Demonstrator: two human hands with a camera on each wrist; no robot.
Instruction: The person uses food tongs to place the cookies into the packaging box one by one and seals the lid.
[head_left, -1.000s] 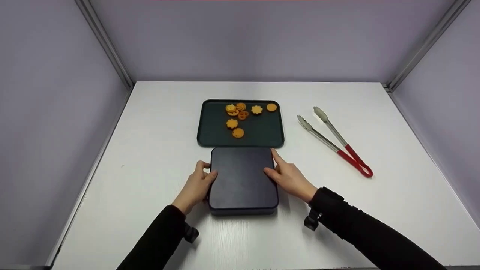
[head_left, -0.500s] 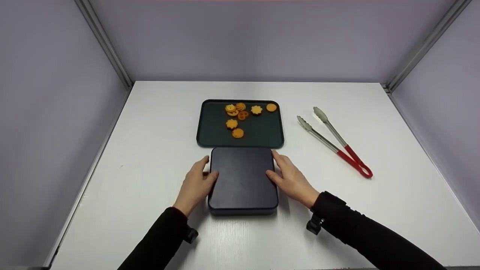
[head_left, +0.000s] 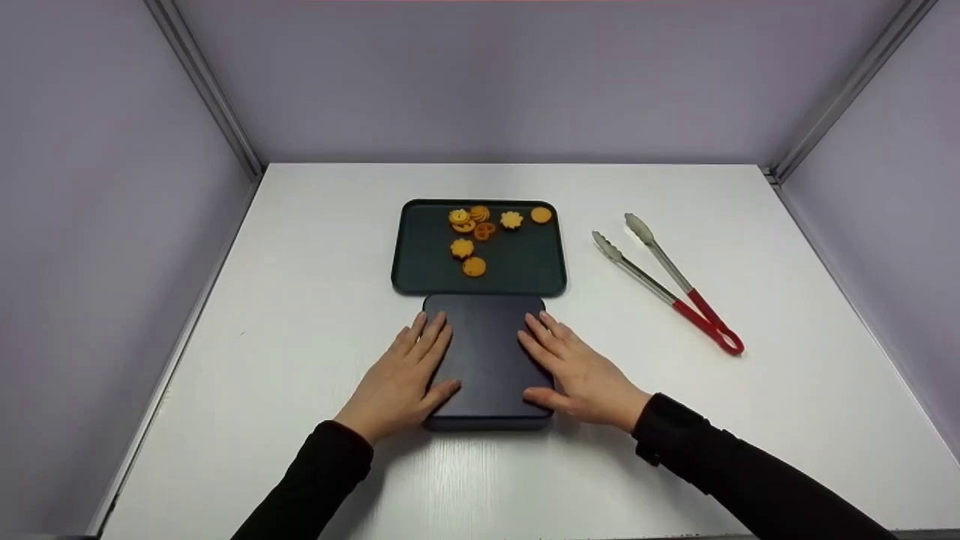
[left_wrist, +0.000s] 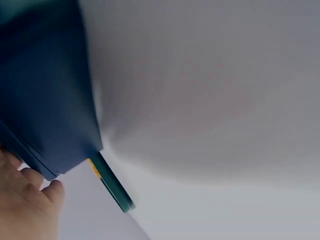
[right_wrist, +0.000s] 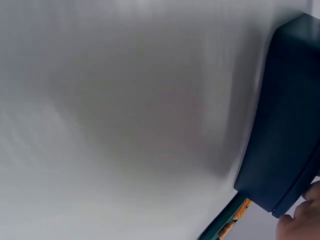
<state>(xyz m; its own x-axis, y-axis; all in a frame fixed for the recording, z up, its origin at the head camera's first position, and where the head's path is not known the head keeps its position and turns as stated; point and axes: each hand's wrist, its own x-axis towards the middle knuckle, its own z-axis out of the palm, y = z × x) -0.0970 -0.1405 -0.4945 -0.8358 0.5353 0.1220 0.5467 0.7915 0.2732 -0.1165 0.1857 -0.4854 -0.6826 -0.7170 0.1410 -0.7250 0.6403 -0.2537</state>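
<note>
A dark blue rectangular tin [head_left: 487, 352] with its lid on sits on the white table at the near centre. My left hand [head_left: 401, 379] lies flat on the left side of the lid, fingers straight and slightly spread. On the right side of the lid rests my right hand [head_left: 581, 371], its fingers also extended. In the left wrist view, the tin's side wall [left_wrist: 45, 95] shows with the lid seam near my fingertips. The right wrist view has the other side wall [right_wrist: 285, 120], with fingers at the lid edge.
Directly behind the tin is a dark green tray [head_left: 525, 270] holding several cookies [head_left: 462, 248], grouped toward its back and middle. Metal tongs with red handles [head_left: 701, 315] lie spread on the table to the right. Grey walls [head_left: 480, 82] enclose the table's back and sides.
Both hands have gone from gripping the tin's sides near its far half to lying flat on top of the lid. Tin, tray and tongs stay in place.
</note>
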